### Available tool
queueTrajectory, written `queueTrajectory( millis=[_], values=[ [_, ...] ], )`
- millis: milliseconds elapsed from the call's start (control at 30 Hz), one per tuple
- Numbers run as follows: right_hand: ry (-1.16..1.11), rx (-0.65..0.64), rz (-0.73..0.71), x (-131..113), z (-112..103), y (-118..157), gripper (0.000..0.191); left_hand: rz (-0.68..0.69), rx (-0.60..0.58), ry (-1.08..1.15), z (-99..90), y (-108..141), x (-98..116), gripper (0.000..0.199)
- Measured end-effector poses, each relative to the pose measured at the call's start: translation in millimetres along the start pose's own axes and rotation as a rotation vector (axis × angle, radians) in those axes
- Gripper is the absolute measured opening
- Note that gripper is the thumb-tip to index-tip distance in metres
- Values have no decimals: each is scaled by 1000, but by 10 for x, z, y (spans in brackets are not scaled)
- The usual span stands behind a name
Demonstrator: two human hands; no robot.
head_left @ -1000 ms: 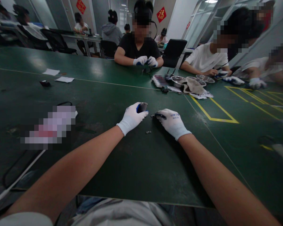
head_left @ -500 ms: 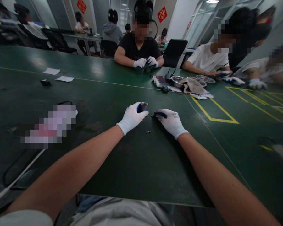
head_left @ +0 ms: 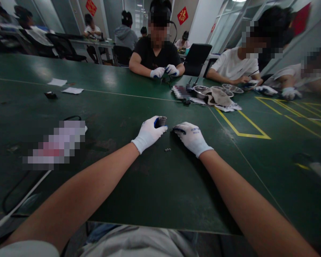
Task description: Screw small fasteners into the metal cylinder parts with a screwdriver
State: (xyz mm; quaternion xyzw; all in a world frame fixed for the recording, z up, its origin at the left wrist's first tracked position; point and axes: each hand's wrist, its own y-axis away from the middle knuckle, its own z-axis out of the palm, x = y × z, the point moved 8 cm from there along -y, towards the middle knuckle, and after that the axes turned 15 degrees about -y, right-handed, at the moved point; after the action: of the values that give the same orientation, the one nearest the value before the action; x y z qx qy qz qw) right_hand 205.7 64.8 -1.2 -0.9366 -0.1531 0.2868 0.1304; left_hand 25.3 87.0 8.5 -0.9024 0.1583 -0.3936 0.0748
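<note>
My left hand point(head_left: 150, 132), in a white glove with blue on the palm side, is closed around a small grey metal cup point(head_left: 163, 120). The cup is upright and its open mouth faces up. Just to the right, my gloved right hand point(head_left: 188, 135) is low over the table with its fingers curled down and drawn together. Whatever lies between or under those fingertips is hidden. Nearer to me, between the hands, several tiny metal rings point(head_left: 167, 150), perhaps nuts, lie in a short row on the green tabletop point(head_left: 160, 189).
Left of my arm lies a blurred-out flat object point(head_left: 60, 142) with a cable. Metal bowls point(head_left: 200, 91) and a crumpled cloth point(head_left: 219, 97) sit farther back on the right, near yellow tape point(head_left: 253, 135). Co-workers wearing gloves sit across the table.
My right hand has shifted slightly left and its fingers have closed down over the small metal piece that showed at their tips. My left hand still holds the cup.
</note>
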Motion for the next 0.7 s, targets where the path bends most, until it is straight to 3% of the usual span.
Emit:
queueTrajectory(
  millis=[200,333,500,700],
  values=[
    [177,-77,-9,-11,-10,-29,29,8,5,3,3,-4,-6,30],
    [207,-40,90,301,-192,24,29,2,1,39,19,-9,-37,34],
    [326,143,318,1001,-776,313,26,-1,-12,48,32,-12,-42,35],
    [496,295,719,1928,-1611,948,25,4,-19,35,20,-1,-15,37]
  ],
)
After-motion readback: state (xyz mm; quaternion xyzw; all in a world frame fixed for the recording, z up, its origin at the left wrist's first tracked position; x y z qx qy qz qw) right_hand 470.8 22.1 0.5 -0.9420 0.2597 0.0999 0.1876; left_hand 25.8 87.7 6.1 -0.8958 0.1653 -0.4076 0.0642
